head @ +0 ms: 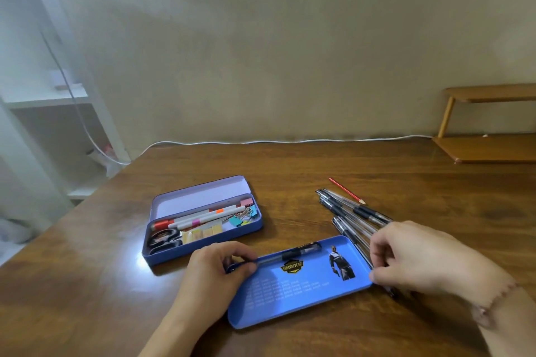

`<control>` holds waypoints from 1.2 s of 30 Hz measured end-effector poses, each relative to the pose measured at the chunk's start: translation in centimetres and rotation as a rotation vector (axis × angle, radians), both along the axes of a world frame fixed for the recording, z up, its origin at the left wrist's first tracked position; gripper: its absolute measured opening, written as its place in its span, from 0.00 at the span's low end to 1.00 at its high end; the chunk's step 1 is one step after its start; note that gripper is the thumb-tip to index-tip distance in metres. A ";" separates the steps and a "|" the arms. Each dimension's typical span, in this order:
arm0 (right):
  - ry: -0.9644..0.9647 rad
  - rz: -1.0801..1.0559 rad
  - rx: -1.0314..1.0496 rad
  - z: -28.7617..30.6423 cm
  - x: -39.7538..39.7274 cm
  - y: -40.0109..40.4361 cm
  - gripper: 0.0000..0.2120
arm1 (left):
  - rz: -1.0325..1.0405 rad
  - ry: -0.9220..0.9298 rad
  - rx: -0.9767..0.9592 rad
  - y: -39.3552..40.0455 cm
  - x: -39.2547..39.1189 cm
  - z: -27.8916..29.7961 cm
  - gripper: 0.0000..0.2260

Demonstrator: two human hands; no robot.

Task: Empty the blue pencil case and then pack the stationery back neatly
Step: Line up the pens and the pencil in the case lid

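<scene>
Palm down, left hand (216, 268) at the left end of the blue tray (301, 293), thumb and fingers pinched on the end of a black pen (290, 255) lying along the tray's far rim. Right hand (406, 255) palm down too, fingers curled at the tray's right end over the loose pens (352, 211); cannot tell whether gripping any. Behind, open pencil case (203, 222) on the wooden table (87, 284), with markers, clips, scissors inside. Beside the pens, red pencil (346, 191).
</scene>
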State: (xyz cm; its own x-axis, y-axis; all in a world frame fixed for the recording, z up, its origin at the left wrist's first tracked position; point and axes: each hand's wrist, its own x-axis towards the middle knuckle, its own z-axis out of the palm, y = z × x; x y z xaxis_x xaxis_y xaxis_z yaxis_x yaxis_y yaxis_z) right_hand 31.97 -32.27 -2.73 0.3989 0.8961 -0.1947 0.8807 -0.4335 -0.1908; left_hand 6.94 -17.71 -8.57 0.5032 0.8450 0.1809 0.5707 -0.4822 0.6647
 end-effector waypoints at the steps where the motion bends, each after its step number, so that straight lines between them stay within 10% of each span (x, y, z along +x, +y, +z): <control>1: 0.021 0.006 -0.014 0.1 0.1 -0.2 0.08 | 0.002 -0.002 0.005 0.1 0.0 0.0 0.08; 17: -0.130 0.067 0.222 0.6 -0.2 -0.1 0.09 | -0.053 -0.016 -0.011 0.3 -0.5 -0.5 0.06; 23: -0.151 0.303 0.364 -2.0 -3.1 1.4 0.10 | 0.016 -0.354 -0.169 0.4 -0.7 0.1 0.11; 36: -0.087 0.261 0.439 -3.7 -4.0 2.6 0.09 | -0.118 -0.055 0.089 0.0 -0.7 -0.6 0.05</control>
State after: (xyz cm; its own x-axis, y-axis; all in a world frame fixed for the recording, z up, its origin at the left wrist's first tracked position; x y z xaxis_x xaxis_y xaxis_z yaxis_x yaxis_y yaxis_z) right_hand 27.94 -29.70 -6.42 0.1492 0.9577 0.2460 0.9695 -0.0928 -0.2269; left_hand 6.23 -17.74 -9.14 0.5852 0.7601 0.2827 0.4705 -0.6021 0.6450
